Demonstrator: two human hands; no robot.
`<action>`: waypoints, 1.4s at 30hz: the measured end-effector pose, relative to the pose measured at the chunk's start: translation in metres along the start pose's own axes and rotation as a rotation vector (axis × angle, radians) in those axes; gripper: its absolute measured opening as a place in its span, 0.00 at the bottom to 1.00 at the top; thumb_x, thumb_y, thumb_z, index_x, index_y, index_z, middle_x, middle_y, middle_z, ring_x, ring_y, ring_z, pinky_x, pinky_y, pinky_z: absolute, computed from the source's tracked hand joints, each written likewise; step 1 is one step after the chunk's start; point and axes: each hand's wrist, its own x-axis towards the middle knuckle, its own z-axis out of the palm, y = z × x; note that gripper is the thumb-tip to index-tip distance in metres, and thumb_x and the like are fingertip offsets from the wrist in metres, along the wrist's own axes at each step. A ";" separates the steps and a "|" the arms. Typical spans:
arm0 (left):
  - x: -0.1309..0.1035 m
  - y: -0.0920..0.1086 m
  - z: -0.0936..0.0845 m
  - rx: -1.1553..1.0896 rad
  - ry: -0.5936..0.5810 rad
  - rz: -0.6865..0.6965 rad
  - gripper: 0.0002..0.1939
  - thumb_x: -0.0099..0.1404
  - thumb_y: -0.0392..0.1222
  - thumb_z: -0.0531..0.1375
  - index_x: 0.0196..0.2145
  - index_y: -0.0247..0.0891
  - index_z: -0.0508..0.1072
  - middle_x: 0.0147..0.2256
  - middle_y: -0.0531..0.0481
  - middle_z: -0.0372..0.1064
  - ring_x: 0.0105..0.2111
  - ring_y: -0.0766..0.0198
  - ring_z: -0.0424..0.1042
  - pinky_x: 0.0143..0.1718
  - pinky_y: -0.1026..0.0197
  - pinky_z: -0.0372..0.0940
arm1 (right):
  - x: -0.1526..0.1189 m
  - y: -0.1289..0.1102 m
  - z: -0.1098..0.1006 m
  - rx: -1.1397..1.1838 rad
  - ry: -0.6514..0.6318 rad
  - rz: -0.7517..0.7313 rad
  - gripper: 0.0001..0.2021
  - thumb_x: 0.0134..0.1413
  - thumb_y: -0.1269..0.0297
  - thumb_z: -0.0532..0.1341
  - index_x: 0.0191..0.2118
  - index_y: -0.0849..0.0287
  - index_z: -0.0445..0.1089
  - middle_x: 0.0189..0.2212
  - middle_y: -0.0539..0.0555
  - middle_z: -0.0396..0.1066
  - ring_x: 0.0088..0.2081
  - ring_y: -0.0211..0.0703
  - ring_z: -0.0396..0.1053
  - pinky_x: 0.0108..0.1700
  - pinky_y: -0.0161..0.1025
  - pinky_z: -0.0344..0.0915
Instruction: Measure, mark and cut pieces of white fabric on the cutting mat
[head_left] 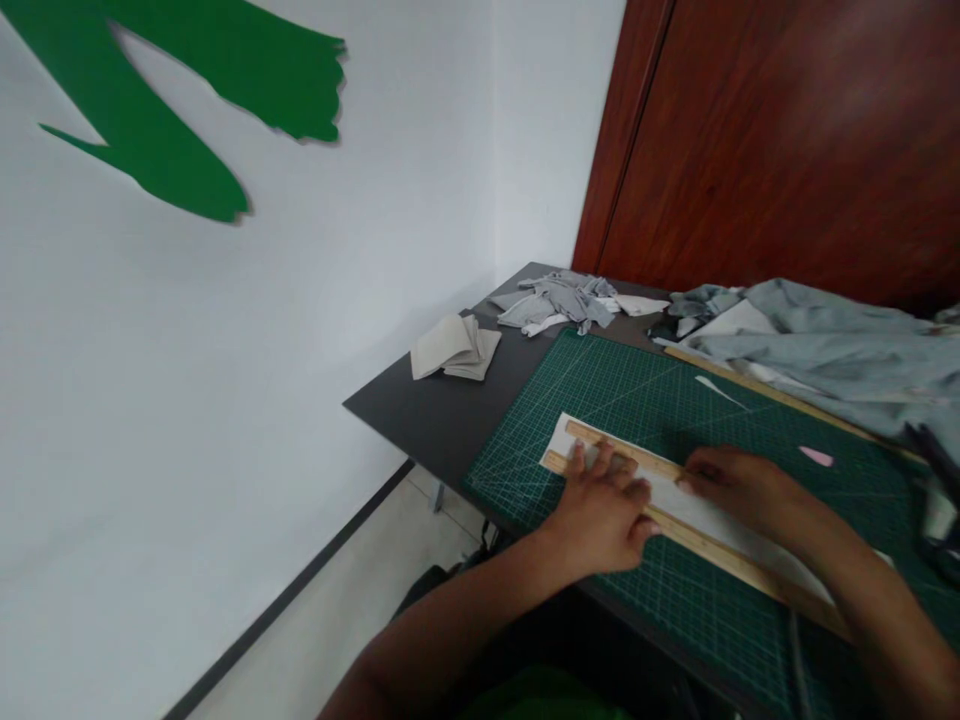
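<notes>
You are pressing two rulers over a white strip with your left hand, your right hand working beside it.
Your left hand is spreading its fingers, lying across the upper ruler and the lower ruler; your right hand is curling its fingers at the upper ruler (whether they are pinching it, you cannot tell from here). The white strip is lying on the green mat, showing between the rulers. A pink piece is resting beyond your right hand, and grey scraps are sitting past the mat's far left corner, near a pale stack.
</notes>
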 end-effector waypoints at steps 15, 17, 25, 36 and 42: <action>-0.002 -0.005 -0.001 0.022 -0.035 -0.006 0.25 0.74 0.59 0.55 0.60 0.44 0.73 0.71 0.36 0.53 0.72 0.32 0.47 0.69 0.24 0.42 | 0.006 0.008 0.004 0.116 0.014 0.051 0.16 0.52 0.47 0.62 0.32 0.54 0.75 0.28 0.54 0.77 0.32 0.48 0.71 0.33 0.40 0.64; -0.002 -0.004 -0.001 0.030 -0.036 -0.001 0.25 0.74 0.59 0.54 0.60 0.44 0.72 0.71 0.36 0.53 0.72 0.32 0.48 0.69 0.24 0.42 | 0.006 0.008 0.004 0.119 0.012 0.052 0.16 0.51 0.46 0.62 0.31 0.54 0.74 0.26 0.53 0.75 0.30 0.48 0.70 0.31 0.40 0.63; -0.002 -0.005 0.000 0.038 -0.020 0.020 0.26 0.74 0.60 0.54 0.61 0.45 0.72 0.71 0.34 0.53 0.71 0.30 0.49 0.67 0.23 0.44 | 0.005 0.012 0.004 0.139 -0.015 0.052 0.19 0.50 0.42 0.61 0.31 0.55 0.74 0.26 0.54 0.74 0.29 0.48 0.69 0.30 0.40 0.62; -0.003 -0.004 0.003 0.051 0.019 0.009 0.25 0.72 0.60 0.56 0.60 0.45 0.73 0.70 0.37 0.55 0.71 0.32 0.49 0.67 0.24 0.44 | 0.002 0.007 0.000 0.101 -0.023 0.023 0.18 0.53 0.44 0.61 0.31 0.55 0.74 0.26 0.54 0.75 0.30 0.49 0.71 0.31 0.41 0.64; -0.001 -0.003 0.000 0.055 0.010 -0.001 0.23 0.72 0.58 0.57 0.57 0.43 0.74 0.69 0.37 0.57 0.71 0.32 0.49 0.67 0.24 0.45 | 0.001 0.008 0.000 0.124 -0.012 -0.002 0.18 0.54 0.44 0.62 0.32 0.55 0.74 0.26 0.53 0.75 0.29 0.47 0.69 0.30 0.39 0.63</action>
